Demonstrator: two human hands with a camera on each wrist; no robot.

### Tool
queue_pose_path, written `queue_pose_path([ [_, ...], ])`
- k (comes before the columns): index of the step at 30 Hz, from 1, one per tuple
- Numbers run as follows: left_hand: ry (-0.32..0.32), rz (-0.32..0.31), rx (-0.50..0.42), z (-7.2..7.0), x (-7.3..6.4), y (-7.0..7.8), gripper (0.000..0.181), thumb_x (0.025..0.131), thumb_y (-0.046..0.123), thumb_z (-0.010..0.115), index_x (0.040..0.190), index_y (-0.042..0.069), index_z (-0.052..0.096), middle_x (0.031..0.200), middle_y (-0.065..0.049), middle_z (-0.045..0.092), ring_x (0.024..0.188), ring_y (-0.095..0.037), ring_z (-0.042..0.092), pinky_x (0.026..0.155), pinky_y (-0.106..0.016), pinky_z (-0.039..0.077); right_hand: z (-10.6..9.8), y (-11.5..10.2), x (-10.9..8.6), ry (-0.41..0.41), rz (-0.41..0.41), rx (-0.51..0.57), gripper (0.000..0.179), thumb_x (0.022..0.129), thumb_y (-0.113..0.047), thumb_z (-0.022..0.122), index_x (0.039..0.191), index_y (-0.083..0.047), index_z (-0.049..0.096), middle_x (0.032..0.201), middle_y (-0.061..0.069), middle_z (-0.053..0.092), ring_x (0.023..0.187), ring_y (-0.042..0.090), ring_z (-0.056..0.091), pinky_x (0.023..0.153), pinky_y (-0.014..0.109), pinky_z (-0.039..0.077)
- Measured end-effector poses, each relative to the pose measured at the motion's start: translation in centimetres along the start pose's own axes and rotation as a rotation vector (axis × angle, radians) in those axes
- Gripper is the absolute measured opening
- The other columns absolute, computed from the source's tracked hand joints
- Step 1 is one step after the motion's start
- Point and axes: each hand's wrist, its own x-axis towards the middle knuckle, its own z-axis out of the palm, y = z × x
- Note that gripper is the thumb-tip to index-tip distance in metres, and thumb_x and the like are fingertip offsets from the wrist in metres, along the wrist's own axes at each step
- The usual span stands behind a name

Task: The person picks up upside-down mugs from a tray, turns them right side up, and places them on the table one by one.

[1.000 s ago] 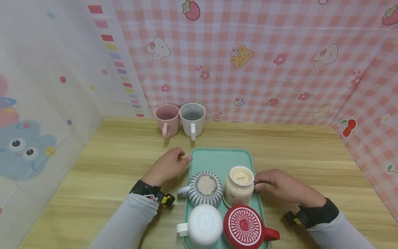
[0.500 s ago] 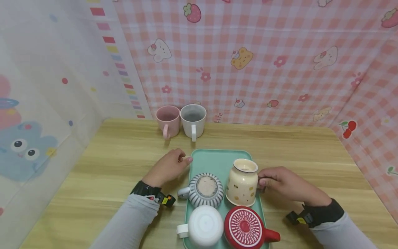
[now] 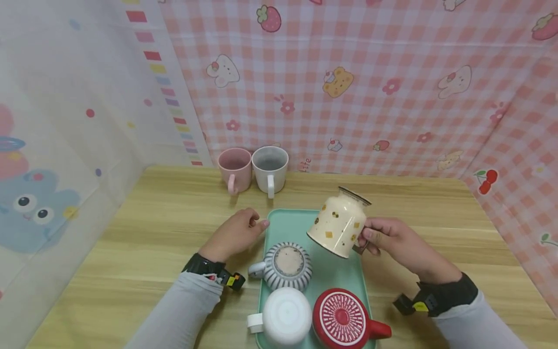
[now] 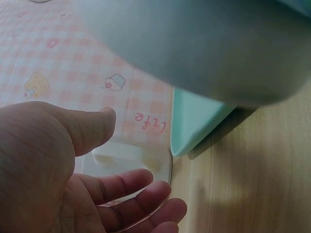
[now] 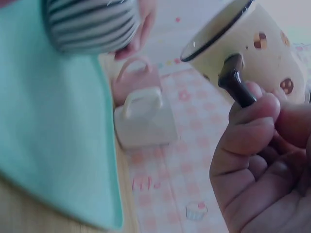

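Observation:
A cream mug (image 3: 334, 224) with small brown and yellow motifs hangs tilted over the mint-green tray (image 3: 289, 223), its dark-rimmed mouth facing down and left. My right hand (image 3: 390, 242) grips it by the handle (image 5: 237, 87), dark in the right wrist view. Beside the tray's far left corner, my left hand (image 3: 235, 235) lies with loosely bent fingers and holds nothing. Nearest to it on the tray is an upside-down striped mug (image 3: 287, 265). An upside-down white mug (image 3: 287, 316) and red mug (image 3: 342, 317) sit closer to me.
Behind the tray, a pink mug (image 3: 235, 169) and a white-grey mug (image 3: 270, 167) stand upright side by side near the back cloth (image 3: 331, 111). Handles of the tray mugs jut past the tray's sides. The wooden table (image 3: 418, 198) surrounds the tray.
The right hand has lifted the cream mug off the tray and turned it from upside down to tilted, its base swinging up and right. The left hand has stayed put.

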Motion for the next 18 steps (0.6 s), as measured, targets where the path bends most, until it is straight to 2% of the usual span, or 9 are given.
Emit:
queue_pose_path([
  [3, 0.001, -0.001, 0.004, 0.0, 0.0, 0.0, 0.045, 0.105, 0.048, 0.056, 0.127, 0.009, 0.061, 0.097, -0.008, 0.063, 0.083, -0.023, 0.060, 0.071, -0.033, 0.050, 0.0, -0.4, 0.4, -0.007, -0.016, 0.070, 0.030, 0.111, -0.020, 0.048, 0.099, 0.003, 0.063, 0.080, -0.003, 0.060, 0.069, 0.013, 0.055, 0.069, 0.029, 0.049],
  [6, -0.001, -0.003, 0.003, 0.0, 0.0, 0.0, 0.045, 0.105, 0.047, 0.057, 0.128, 0.008, 0.061, 0.096, -0.008, 0.063, 0.082, -0.022, 0.060, 0.071, -0.033, 0.050, 0.1, -0.7, 0.9, -0.041, -0.023, 0.196, 0.028, 0.112, -0.020, 0.046, 0.101, 0.000, 0.063, 0.084, -0.004, 0.061, 0.070, 0.010, 0.054, 0.070, 0.028, 0.048],
  [9, -0.001, -0.005, -0.002, -0.1, 0.0, 0.0, 0.045, 0.105, 0.047, 0.057, 0.128, 0.008, 0.061, 0.096, -0.008, 0.064, 0.081, -0.022, 0.060, 0.070, -0.033, 0.050, 0.2, -1.1, 1.5, -0.083, -0.017, 0.390, 0.026, 0.113, -0.021, 0.045, 0.103, -0.006, 0.063, 0.091, -0.006, 0.062, 0.071, 0.006, 0.054, 0.071, 0.024, 0.048],
  [12, -0.001, -0.005, -0.006, -0.1, 0.1, -0.1, 0.046, 0.106, 0.047, 0.056, 0.130, 0.008, 0.061, 0.094, -0.007, 0.064, 0.080, -0.021, 0.061, 0.069, -0.033, 0.050, 0.4, -1.5, 2.1, -0.136, -0.018, 0.628, 0.028, 0.113, -0.020, 0.040, 0.105, -0.011, 0.065, 0.094, -0.006, 0.063, 0.074, 0.005, 0.055, 0.071, 0.019, 0.049],
  [15, -0.008, -0.008, -0.016, -0.1, 0.1, -0.2, 0.046, 0.106, 0.047, 0.056, 0.130, 0.007, 0.060, 0.092, -0.007, 0.063, 0.078, -0.021, 0.061, 0.067, -0.032, 0.050, 0.6, -1.8, 2.8, -0.214, -0.042, 0.860, 0.036, 0.114, -0.017, 0.033, 0.107, -0.009, 0.067, 0.097, -0.003, 0.064, 0.078, 0.006, 0.057, 0.071, 0.018, 0.049],
  [18, -0.016, -0.010, -0.028, -0.1, 0.1, -0.2, 0.046, 0.106, 0.045, 0.057, 0.130, 0.007, 0.060, 0.090, -0.008, 0.063, 0.075, -0.021, 0.060, 0.065, -0.032, 0.049, 0.6, -2.2, 3.3, -0.287, -0.060, 1.030, 0.042, 0.115, -0.015, 0.026, 0.111, -0.005, 0.067, 0.101, 0.000, 0.064, 0.081, 0.008, 0.058, 0.073, 0.018, 0.049],
])
